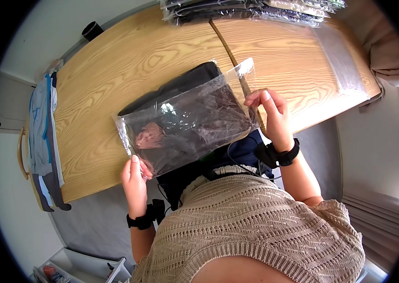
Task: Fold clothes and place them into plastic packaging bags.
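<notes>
A clear plastic bag [185, 120] is stretched between my two hands, tilted, above the near edge of the wooden table. Beneath and behind it, a folded black garment [185, 83] shows past the bag's upper edge; a pinkish patch is visible through the plastic at the left. My left hand [136, 171] pinches the bag's lower left corner between thumb and fingers. At the bag's right edge is my right hand [268, 106], thumb and fingers closed on the film. How far the garment lies inside the bag, I cannot tell.
Bagged garments [249, 10] are stacked at the table's far edge. A flat clear plastic sheet or bag [343, 63] lies at the right. Grey and blue clothes [42, 123] hang over the left edge, near a black cup [92, 31]. White bins [82, 265] stand at lower left.
</notes>
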A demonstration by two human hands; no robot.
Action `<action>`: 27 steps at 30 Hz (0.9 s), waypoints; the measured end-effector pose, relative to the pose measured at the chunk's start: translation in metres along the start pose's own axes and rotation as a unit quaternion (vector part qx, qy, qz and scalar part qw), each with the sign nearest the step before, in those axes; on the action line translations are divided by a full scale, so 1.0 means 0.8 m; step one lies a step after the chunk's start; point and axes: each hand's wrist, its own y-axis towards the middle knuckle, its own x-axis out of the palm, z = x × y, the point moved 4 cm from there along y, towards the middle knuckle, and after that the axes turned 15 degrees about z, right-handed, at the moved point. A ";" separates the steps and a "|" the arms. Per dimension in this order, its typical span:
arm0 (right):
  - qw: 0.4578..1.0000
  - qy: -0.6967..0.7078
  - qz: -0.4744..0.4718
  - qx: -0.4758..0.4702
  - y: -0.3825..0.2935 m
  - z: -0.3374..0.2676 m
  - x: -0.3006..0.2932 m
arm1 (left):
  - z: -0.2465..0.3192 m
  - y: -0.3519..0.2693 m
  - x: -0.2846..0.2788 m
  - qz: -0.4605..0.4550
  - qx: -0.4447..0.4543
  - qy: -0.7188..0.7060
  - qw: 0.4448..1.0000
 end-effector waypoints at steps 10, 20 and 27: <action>0.990 -0.062 0.115 -0.053 0.000 -0.008 0.020 | 0.002 -0.001 -0.001 0.014 -0.012 0.004 1.000; 0.996 -0.028 0.076 -0.044 -0.015 0.011 -0.035 | 0.000 -0.001 -0.001 0.021 -0.019 -0.001 1.000; 0.965 -0.243 0.048 -0.082 -0.039 0.035 -0.023 | 0.002 0.000 -0.003 0.007 0.011 0.013 1.000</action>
